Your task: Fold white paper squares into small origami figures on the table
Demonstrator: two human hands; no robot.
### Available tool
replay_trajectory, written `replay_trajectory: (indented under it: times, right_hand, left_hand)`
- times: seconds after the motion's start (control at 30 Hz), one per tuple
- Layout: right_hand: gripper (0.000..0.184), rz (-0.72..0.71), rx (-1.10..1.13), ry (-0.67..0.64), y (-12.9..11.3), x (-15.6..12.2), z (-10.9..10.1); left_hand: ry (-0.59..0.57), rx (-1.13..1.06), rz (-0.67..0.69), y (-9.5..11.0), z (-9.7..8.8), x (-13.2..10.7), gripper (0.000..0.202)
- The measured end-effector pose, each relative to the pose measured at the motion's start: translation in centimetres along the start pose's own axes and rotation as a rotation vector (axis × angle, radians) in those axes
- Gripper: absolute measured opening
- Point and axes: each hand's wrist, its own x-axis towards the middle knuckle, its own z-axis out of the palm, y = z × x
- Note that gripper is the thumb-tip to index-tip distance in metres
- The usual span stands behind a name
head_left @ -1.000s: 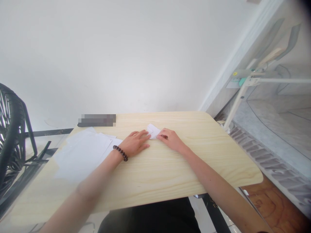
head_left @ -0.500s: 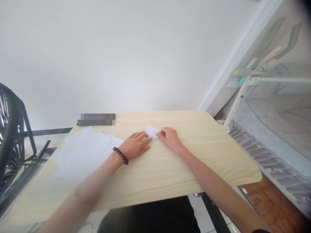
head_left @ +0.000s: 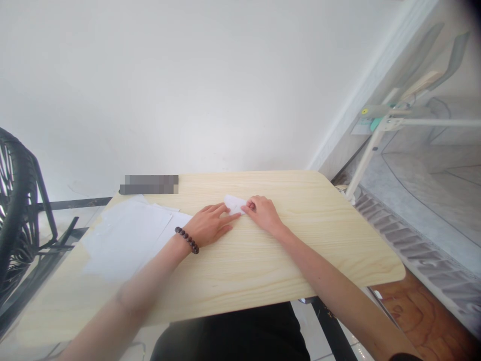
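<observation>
A small piece of folded white paper (head_left: 233, 203) lies near the middle of the light wooden table (head_left: 319, 240). My left hand (head_left: 211, 224), with a dark bead bracelet at its wrist, rests palm down at the paper's left and near side. Its fingers are stretched and apart, and the index finger lies along the near edge of the paper. The right corner of the paper is pinched between thumb and curled fingers of my right hand (head_left: 262, 211). Part of the paper is hidden under the fingers of both hands.
Several loose white sheets (head_left: 124, 235) lie on the left of the table, partly under my left forearm. A blurred-out dark object (head_left: 149, 184) sits at the back left edge. A black woven chair (head_left: 18, 200) stands left; a white metal frame (head_left: 366, 160) and a bed stand right.
My left index finger has slid a little to the right along the paper's near edge. The right hand keeps its pinch in nearly the same place.
</observation>
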Motion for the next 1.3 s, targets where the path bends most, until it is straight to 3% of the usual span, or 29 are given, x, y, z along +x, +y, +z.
replay_trajectory:
  times: [0.9, 1.3]
  right_hand:
    - [0.022, 0.015, 0.022, -0.030, -0.2, -0.3, -0.4]
    - [0.029, 0.088, 0.363, -0.226, 1.0, 0.5, -2.0]
  left_hand:
    - [0.009, -0.006, -0.033, 0.4, -0.1, 0.2, 0.034]
    - [-0.005, -0.037, -0.033, 0.4, -0.4, 0.2, 0.033]
